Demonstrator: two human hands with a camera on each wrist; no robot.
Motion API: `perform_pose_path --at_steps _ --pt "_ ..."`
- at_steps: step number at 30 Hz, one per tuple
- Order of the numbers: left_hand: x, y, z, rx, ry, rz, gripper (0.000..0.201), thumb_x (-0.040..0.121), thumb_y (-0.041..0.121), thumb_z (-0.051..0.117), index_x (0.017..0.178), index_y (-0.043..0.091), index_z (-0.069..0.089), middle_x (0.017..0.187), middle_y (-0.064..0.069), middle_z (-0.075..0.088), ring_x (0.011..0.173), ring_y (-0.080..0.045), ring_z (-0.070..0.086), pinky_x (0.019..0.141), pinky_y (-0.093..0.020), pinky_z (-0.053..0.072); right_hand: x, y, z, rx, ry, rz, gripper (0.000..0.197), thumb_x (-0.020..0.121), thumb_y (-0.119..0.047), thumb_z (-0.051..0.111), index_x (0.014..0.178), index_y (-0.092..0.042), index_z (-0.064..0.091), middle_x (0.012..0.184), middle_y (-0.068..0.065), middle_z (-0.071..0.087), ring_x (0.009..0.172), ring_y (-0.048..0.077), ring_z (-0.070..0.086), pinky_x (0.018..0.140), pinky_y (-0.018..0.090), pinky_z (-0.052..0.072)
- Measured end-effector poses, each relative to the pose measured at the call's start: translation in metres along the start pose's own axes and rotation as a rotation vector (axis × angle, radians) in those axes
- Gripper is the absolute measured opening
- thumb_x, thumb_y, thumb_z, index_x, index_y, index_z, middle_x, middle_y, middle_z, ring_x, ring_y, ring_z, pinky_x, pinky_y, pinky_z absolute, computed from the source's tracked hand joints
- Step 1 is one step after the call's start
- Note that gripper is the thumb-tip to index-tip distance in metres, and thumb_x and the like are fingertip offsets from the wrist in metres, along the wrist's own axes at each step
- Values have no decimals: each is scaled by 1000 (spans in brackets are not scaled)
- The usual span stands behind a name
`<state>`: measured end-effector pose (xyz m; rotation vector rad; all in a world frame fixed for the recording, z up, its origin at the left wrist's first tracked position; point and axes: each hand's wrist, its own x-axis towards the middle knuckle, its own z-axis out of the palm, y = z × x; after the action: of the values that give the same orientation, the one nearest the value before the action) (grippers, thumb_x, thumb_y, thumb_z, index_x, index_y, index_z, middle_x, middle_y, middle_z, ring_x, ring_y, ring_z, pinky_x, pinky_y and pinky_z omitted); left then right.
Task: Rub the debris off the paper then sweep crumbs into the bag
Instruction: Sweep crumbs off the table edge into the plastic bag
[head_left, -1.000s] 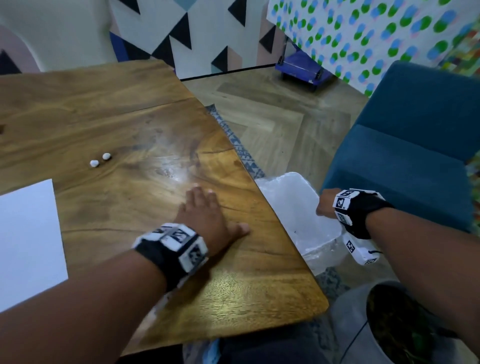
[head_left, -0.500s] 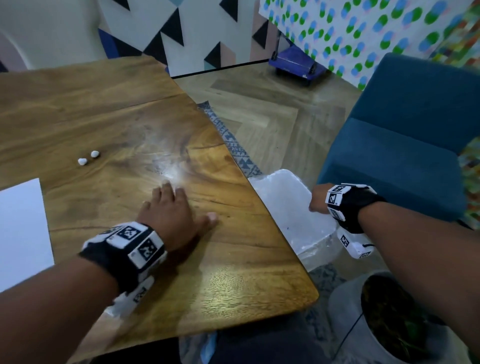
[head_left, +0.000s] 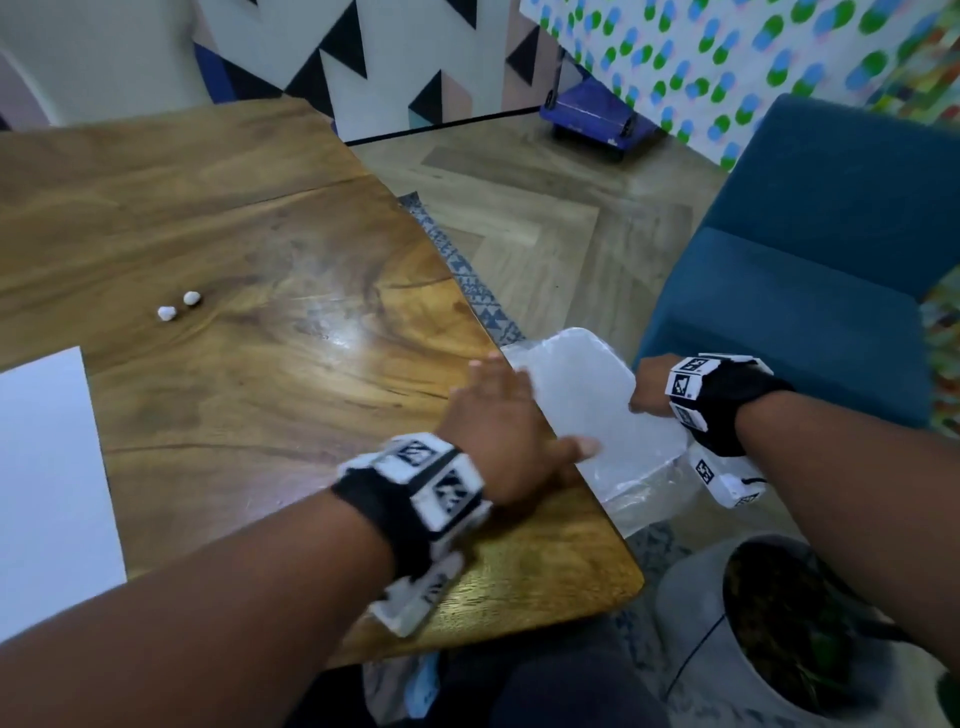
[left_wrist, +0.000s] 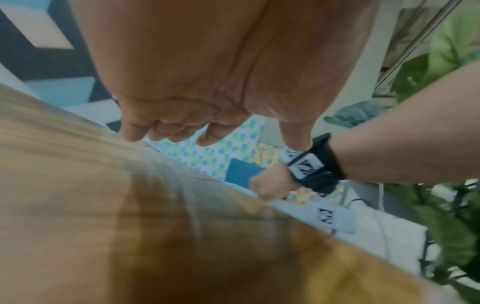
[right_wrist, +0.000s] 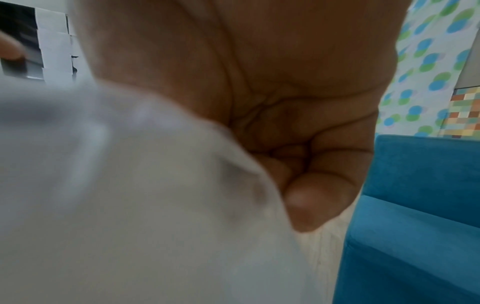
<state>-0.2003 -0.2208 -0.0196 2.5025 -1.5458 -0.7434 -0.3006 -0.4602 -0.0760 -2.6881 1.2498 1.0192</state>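
A clear plastic bag (head_left: 587, 410) hangs open just off the right edge of the wooden table (head_left: 249, 374). My right hand (head_left: 647, 389) grips the bag's far rim; in the right wrist view its curled fingers (right_wrist: 319, 197) pinch the bag (right_wrist: 130, 195). My left hand (head_left: 498, 415) lies flat with straight fingers at the table's right edge, its fingertips reaching over the bag's mouth; it shows blurred in the left wrist view (left_wrist: 207, 131). Two small white crumbs (head_left: 176, 305) lie on the table to the left. A white paper sheet (head_left: 47, 467) lies at the left edge.
A blue armchair (head_left: 810, 291) stands to the right of the bag. A grey pot with a plant (head_left: 779, 639) sits on the floor at the lower right. A patterned rug (head_left: 467, 275) runs along the table's edge, and a blue cart (head_left: 592, 117) stands by the far wall.
My left hand has swept right across the table from its middle to the right edge, over the bag's mouth. The right hand keeps holding the bag in place.
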Motion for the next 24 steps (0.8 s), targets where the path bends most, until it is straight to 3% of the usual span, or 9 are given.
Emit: perform_pose_path --at_steps 3,6,10,14,17,21,24 --pt "-24 -67 -9 90 -9 -174 122 78 91 36 162 10 3 170 -20 -7 157 -35 -2 126 -52 15 4 2 4 41 4 -3 20 83 -31 62 81 -11 63 87 6 64 66 21 56 55 22 41" --pt "-51 -83 1 134 -93 -238 129 72 95 32 162 10 -6 169 -17 -17 157 -34 -9 126 -52 12 9 3 10 43 -6 -13 26 83 -30 60 95 -9 70 93 8 69 72 23 59 62 23 44" --pt "-46 -19 30 119 -46 -109 129 77 92 41 161 9 -11 166 -18 -24 155 -35 -17 127 -53 7 3 -2 5 11 -5 -8 25 87 -27 59 98 -7 68 94 7 65 79 25 59 65 24 44" --pt "-16 55 39 47 -157 108 122 84 85 45 162 9 -7 167 -20 -21 155 -37 -16 126 -53 3 -6 -4 1 1 23 12 17 87 -27 61 89 -10 62 91 8 61 80 28 57 64 25 41" --pt "-9 72 30 -23 -182 164 117 87 79 50 163 10 -6 168 -19 -19 156 -36 -11 127 -50 5 -8 0 0 9 28 6 21 87 -28 62 79 -10 59 89 8 61 78 27 57 64 25 41" --pt "-13 8 4 37 -78 -37 116 85 83 45 163 10 -1 169 -20 -13 156 -37 -8 127 -52 10 -14 0 1 -22 7 -9 27 95 -24 55 105 -3 67 93 8 57 81 25 53 59 23 38" --pt "-18 -36 -2 154 -90 -194 117 84 86 41 162 8 1 168 -23 -12 156 -39 -6 126 -54 13 -16 0 5 -15 0 -10 30 93 -23 56 111 -2 68 99 9 64 81 25 54 65 24 39"
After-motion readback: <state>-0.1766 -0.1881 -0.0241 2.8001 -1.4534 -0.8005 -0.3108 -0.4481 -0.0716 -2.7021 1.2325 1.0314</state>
